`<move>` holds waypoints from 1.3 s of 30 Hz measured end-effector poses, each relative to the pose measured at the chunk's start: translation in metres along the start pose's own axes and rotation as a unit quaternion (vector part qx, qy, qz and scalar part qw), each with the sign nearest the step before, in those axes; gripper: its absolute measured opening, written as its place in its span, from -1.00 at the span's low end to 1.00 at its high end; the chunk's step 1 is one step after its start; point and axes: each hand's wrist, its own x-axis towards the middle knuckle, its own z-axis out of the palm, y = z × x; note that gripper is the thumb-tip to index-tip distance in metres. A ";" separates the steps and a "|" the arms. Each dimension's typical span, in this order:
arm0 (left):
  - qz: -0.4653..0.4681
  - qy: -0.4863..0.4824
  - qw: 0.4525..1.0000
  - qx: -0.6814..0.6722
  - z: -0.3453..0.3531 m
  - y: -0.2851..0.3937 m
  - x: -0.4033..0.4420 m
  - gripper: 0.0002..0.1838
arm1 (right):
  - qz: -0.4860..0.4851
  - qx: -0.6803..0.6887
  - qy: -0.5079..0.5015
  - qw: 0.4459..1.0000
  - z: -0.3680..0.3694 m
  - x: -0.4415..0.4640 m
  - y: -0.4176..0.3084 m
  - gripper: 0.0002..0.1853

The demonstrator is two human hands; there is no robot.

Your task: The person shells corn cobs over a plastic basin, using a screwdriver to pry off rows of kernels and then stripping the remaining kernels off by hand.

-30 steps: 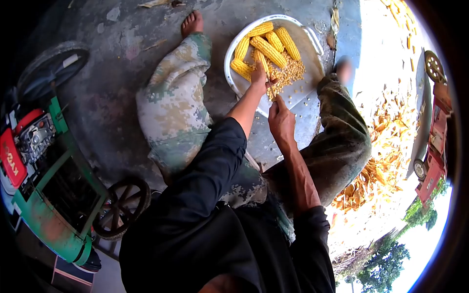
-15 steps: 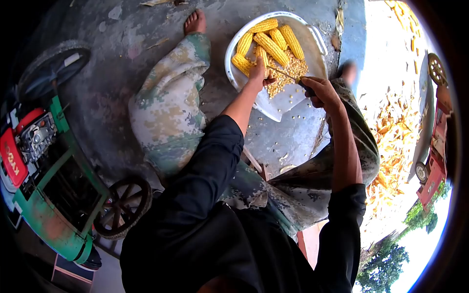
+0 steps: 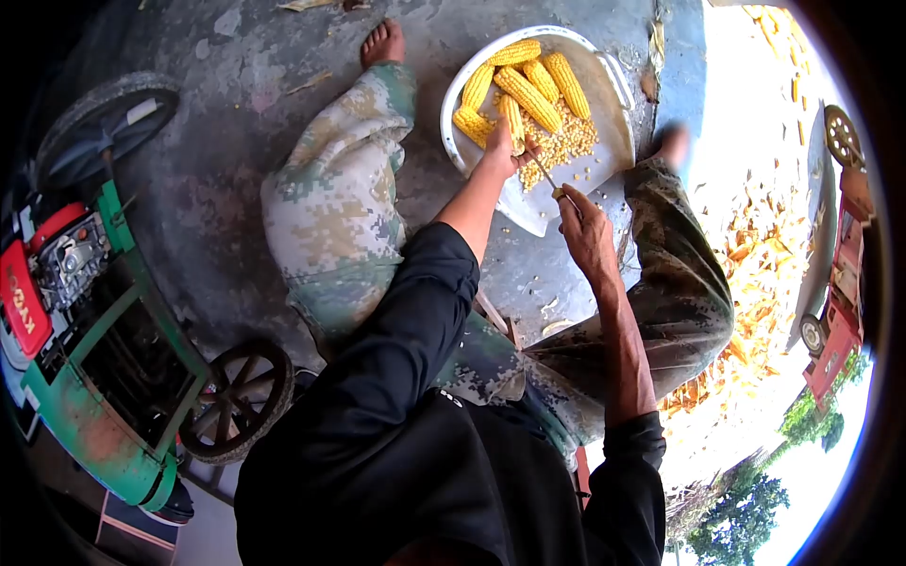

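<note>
My left hand (image 3: 502, 151) is closed around the lower part of an ear of corn (image 3: 511, 118), held over a white basin (image 3: 618, 132). In my right hand (image 3: 587, 231) is a screwdriver-like tool (image 3: 545, 173) with a thin metal shaft; the fist hides most of its handle. The shaft slants up and left, its tip close to the held ear and the left fingers. Whether it touches the kernels I cannot tell. Several whole yellow ears (image 3: 528, 97) lie in the basin beside a heap of loose kernels (image 3: 569, 140). The basin's near rim looks broken.
Loose kernels dot the concrete floor near the basin. My camouflage-clad legs (image 3: 335, 198) flank it. A green machine (image 3: 104, 415) with a red engine and wheels stands left. Husks (image 3: 769, 241) and a red wheeled machine (image 3: 840, 330) are at the right.
My right hand has moved down and left, and the tool's shaft now points more steeply upward. My left hand still holds the ear, shifted slightly in view.
</note>
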 end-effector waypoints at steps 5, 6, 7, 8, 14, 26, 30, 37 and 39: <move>0.000 0.038 0.999 0.008 0.001 -0.006 0.002 -0.40 | -0.010 -0.010 0.039 0.999 0.025 -0.006 0.009 -0.64; 0.006 0.042 0.999 0.005 0.003 -0.009 0.000 -0.38 | -0.038 -0.027 0.051 0.998 0.026 -0.001 0.008 -0.64; 0.004 0.040 0.999 0.007 0.005 -0.011 -0.003 -0.38 | -0.024 -0.041 0.049 0.998 0.029 0.006 0.005 -0.64; 0.010 0.057 0.998 0.014 0.005 -0.013 -0.007 -0.39 | -0.023 -0.041 0.050 0.998 0.026 0.008 0.004 -0.64; 0.021 0.089 0.994 0.058 -0.004 -0.022 0.009 -0.36 | 0.010 -0.024 0.006 1.000 0.011 0.020 0.006 -0.64; 0.031 0.097 0.992 0.069 0.002 -0.019 -0.002 -0.29 | -0.028 -0.070 0.068 0.995 0.041 0.019 -0.004 -0.69; 0.026 0.068 0.997 0.033 0.005 -0.011 -0.002 -0.29 | -0.027 -0.089 0.106 0.990 0.071 0.010 -0.002 -0.67; 0.041 0.105 0.988 0.106 0.015 -0.007 -0.013 -0.34 | 0.125 0.152 -0.025 0.980 0.039 0.049 0.018 -0.60; 0.041 0.098 0.989 0.103 0.010 -0.006 -0.002 -0.32 | 0.239 0.325 -0.087 0.911 0.000 0.060 -0.017 -0.74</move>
